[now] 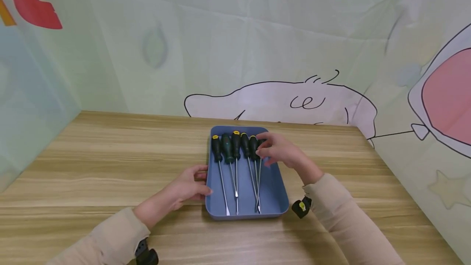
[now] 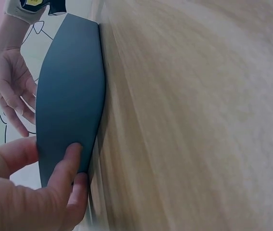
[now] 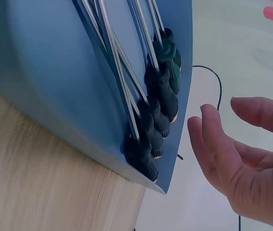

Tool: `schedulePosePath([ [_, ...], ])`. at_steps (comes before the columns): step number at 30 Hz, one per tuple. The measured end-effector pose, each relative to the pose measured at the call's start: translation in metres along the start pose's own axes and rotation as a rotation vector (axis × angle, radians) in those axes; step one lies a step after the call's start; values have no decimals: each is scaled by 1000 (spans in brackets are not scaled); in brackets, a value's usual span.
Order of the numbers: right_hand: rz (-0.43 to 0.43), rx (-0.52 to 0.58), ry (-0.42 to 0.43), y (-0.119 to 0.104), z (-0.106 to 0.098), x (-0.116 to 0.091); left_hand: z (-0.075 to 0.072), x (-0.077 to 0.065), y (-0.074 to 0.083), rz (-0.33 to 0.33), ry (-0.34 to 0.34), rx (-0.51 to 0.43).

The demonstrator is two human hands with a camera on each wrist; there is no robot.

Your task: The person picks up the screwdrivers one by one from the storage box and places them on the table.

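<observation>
A blue tray (image 1: 272, 199) holds several screwdrivers with dark handles, yellow on some of their ends, and long metal shafts pointing toward me. One of the handles (image 1: 227, 148) is thicker and greenish. My left hand (image 1: 187, 185) holds the tray's left wall, thumb at the rim and fingers against the outside, as the left wrist view shows on the wall (image 2: 69, 91). Over the rightmost handles hovers my right hand (image 1: 277, 149), its fingers loosely bent. In the right wrist view this hand (image 3: 252, 163) is apart from the handles (image 3: 143, 156) and holds nothing.
The tray stands on a wood-grain table (image 1: 110, 154), near its back edge. Behind and beside it hangs a pale printed cloth (image 1: 228, 44) with cartoon drawings. A dark device (image 1: 301, 207) is strapped at the right wrist, another (image 1: 146, 253) at the left.
</observation>
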State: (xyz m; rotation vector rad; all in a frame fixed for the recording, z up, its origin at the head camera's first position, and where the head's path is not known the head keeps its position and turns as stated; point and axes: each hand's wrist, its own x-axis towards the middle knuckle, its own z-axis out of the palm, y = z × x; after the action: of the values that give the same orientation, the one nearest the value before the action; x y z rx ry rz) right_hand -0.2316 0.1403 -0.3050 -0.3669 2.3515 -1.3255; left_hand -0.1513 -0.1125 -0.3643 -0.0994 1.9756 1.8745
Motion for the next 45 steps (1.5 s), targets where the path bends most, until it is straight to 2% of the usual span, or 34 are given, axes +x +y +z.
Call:
schedulePosePath([
  [11,20,-4,4,-4,7,10,-1,0,0,11,-2,-15],
  [36,74,98,-14,-3,25,30,0,-2,-1,10,7,-14],
  [45,172,175,-15,-3,27,38,1,-3,-1,11,15,-14],
])
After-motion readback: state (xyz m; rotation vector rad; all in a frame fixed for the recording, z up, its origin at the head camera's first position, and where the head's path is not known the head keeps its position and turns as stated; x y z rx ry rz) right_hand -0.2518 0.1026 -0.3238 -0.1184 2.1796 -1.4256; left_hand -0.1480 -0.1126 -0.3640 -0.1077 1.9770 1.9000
